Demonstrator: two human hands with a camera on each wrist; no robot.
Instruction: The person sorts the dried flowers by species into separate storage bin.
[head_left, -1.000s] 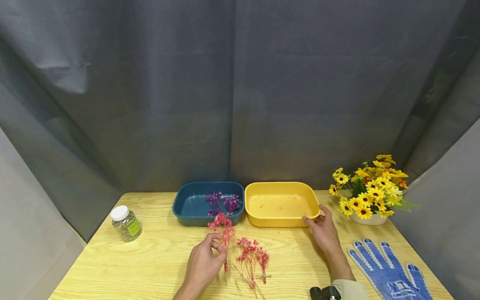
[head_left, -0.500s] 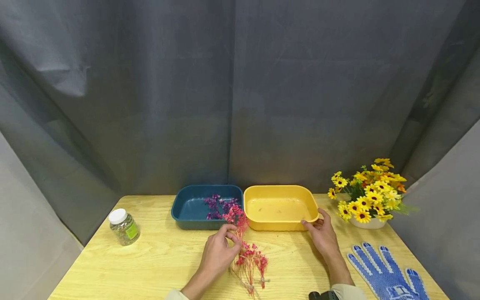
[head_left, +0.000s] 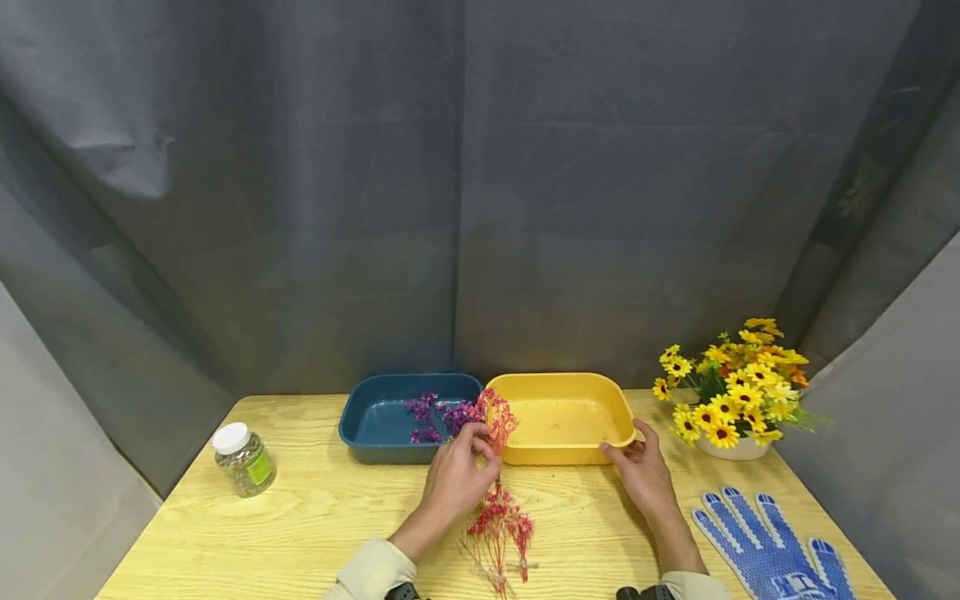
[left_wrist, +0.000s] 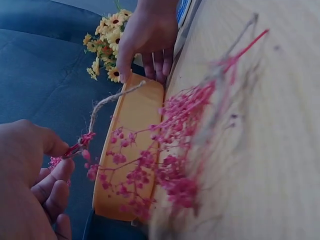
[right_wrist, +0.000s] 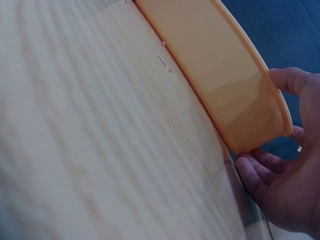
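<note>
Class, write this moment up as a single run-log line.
left hand: pinches pink sprig | right hand: holds yellow tub by near right corner | blue tub: purple flowers inside | table: other pink sprigs

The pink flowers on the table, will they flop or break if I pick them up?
The pink flowers probably won't flop much: their thin stems look straight. They may break, though; pink specks beside the yellow tub could be shed bits. They'll likely feel light, being so wispy.

Pink flowers (head_left: 496, 410), purple flowers (head_left: 424, 418), dark blue tub (head_left: 382, 454), yellow tub (head_left: 562, 419), dark-centred yellow blooms (head_left: 745, 395), white-patterned blue glove (head_left: 772, 550)
</note>
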